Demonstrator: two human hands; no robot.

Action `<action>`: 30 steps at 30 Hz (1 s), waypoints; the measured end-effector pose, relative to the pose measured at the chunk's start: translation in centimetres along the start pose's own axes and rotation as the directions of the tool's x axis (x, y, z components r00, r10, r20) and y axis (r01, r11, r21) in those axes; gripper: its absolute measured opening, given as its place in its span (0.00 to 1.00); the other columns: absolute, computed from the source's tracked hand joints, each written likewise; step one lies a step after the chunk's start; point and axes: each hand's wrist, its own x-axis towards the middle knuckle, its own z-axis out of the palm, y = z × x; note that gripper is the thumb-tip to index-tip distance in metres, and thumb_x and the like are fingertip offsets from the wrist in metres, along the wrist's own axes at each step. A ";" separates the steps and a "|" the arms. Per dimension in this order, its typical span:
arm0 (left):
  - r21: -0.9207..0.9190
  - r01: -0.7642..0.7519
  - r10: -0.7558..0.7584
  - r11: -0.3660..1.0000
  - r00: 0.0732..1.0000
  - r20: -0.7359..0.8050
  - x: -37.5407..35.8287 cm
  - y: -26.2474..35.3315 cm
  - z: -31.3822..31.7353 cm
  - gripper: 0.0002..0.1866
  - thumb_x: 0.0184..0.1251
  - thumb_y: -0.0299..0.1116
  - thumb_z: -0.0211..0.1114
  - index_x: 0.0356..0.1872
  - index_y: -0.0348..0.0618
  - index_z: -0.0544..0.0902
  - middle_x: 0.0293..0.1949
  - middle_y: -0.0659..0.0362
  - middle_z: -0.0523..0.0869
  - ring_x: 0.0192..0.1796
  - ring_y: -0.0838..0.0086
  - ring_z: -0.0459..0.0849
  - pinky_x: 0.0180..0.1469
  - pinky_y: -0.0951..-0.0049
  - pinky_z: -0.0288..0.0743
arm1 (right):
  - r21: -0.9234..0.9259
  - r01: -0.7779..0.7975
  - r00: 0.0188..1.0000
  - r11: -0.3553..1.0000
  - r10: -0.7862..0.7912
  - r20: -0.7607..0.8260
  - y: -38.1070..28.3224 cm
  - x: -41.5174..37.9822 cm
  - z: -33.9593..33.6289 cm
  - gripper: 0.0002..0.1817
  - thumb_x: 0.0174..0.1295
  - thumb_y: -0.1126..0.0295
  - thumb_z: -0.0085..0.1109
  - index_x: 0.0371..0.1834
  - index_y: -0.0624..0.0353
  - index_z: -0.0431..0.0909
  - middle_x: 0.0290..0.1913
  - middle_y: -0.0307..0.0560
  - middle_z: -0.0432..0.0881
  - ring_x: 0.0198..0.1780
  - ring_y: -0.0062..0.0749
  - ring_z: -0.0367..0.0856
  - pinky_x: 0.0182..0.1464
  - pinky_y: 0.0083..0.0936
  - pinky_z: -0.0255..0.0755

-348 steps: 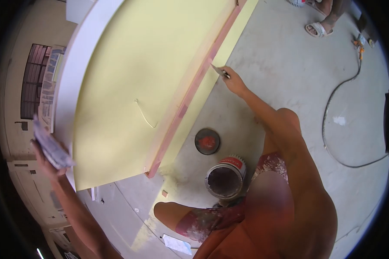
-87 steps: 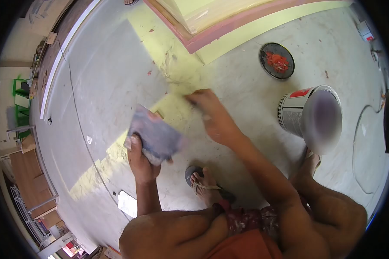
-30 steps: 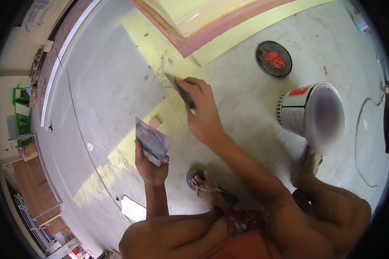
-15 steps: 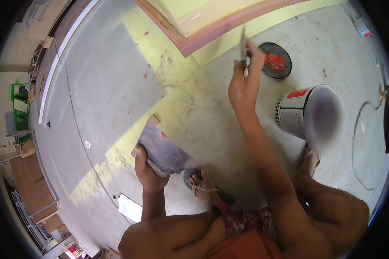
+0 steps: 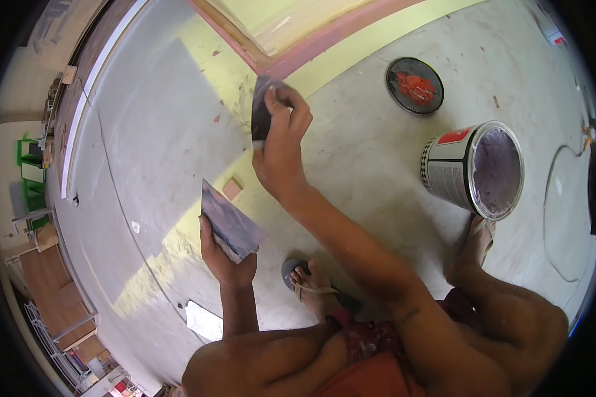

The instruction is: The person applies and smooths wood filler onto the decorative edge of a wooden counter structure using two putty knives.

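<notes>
My left hand point(image 5: 230, 266) is closed around a flat putty board point(image 5: 226, 215), its face smeared with grey-purple paste. In my right hand point(image 5: 281, 149) is a thin dark putty spreader point(image 5: 261, 119), pinched between thumb and fingers. Its upper end overlaps the corner of a pink-edged panel point(image 5: 286, 65) with a pale yellow face. To the right stands an open paint can point(image 5: 449, 165), tilted in this view, with purple-grey paste inside. A round black lid point(image 5: 395, 92) with an orange-red lump point(image 5: 416, 88) lies beyond it.
A small wooden block point(image 5: 232, 189) sits on the grey floor point(image 5: 357, 159), near the board. A white sheet point(image 5: 204, 321) lies by my left forearm. Cables run along both sides, and green frames point(image 5: 30, 169) stand at far left. My sandalled feet are below.
My right hand has swung left with the spreader, from beside the lid to the panel's corner. The putty board has shifted slightly left and away from the wooden block.
</notes>
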 end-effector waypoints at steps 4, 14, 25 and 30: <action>-0.257 0.151 -0.055 0.954 0.936 0.346 2.1 -0.4 -2.3 0.19 0.80 0.45 0.48 0.62 0.47 0.73 0.49 0.60 0.82 0.44 0.73 0.84 0.36 0.76 0.80 | 0.241 -0.104 0.900 0.965 -0.011 0.435 -0.4 -1.9 -5.2 0.37 0.46 0.88 0.57 0.66 0.60 0.70 0.62 0.59 0.66 0.63 0.57 0.64 0.67 0.44 0.60; 0.098 -0.130 0.076 0.987 0.900 0.429 -0.8 1.9 -1.0 0.29 0.80 0.52 0.43 0.68 0.40 0.66 0.59 0.53 0.78 0.62 0.62 0.78 0.62 0.58 0.74 | 0.087 0.008 0.921 0.996 -0.041 0.388 2.3 -1.0 -8.7 0.37 0.45 0.89 0.55 0.65 0.60 0.69 0.60 0.56 0.69 0.62 0.51 0.67 0.64 0.36 0.64; 0.008 -0.025 0.024 1.000 0.995 0.096 -1.0 0.9 0.1 0.26 0.80 0.53 0.42 0.66 0.45 0.69 0.57 0.57 0.79 0.58 0.67 0.80 0.56 0.62 0.76 | -0.102 0.026 0.957 0.994 -0.054 -0.285 1.5 4.4 -0.8 0.38 0.46 0.92 0.41 0.68 0.69 0.58 0.60 0.63 0.59 0.60 0.56 0.58 0.67 0.44 0.53; -0.020 -0.014 0.015 1.000 0.997 0.074 -0.4 0.6 -1.0 0.26 0.80 0.52 0.42 0.66 0.46 0.70 0.58 0.61 0.79 0.59 0.68 0.80 0.56 0.63 0.75 | -0.011 -0.011 0.976 1.000 0.009 -0.217 0.2 2.1 1.4 0.41 0.41 0.92 0.41 0.68 0.71 0.57 0.63 0.69 0.52 0.61 0.61 0.54 0.67 0.48 0.51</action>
